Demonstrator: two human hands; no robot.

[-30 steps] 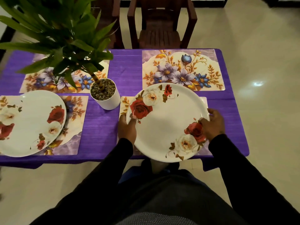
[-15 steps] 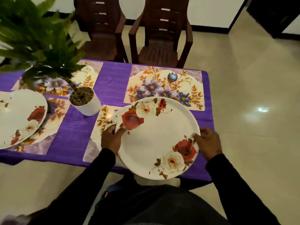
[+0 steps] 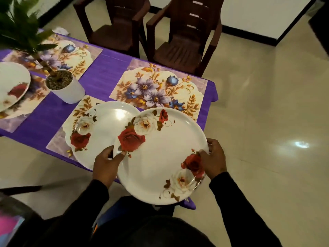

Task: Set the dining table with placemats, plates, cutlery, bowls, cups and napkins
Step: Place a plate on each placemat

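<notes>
While both hands, left hand (image 3: 106, 163) and right hand (image 3: 212, 158), are gripping the upper plate (image 3: 160, 157), keeping it level suits carrying it to the bare placemat (image 3: 194, 86) at frame centre; avoid the lower plate (image 3: 105, 125).

A white pot (image 3: 68, 88) filled with pebbles stands near the left end of the table (image 3: 106, 68), which is draped in a purple cloth; a green leafy plant (image 3: 19, 31) rises from the pot. Two dark brown plastic armchairs (image 3: 115, 24) (image 3: 185, 36) stand side by side just beyond the table's far edge. The floor (image 3: 267, 122) is glossy cream tile with a bright light reflection.
</notes>
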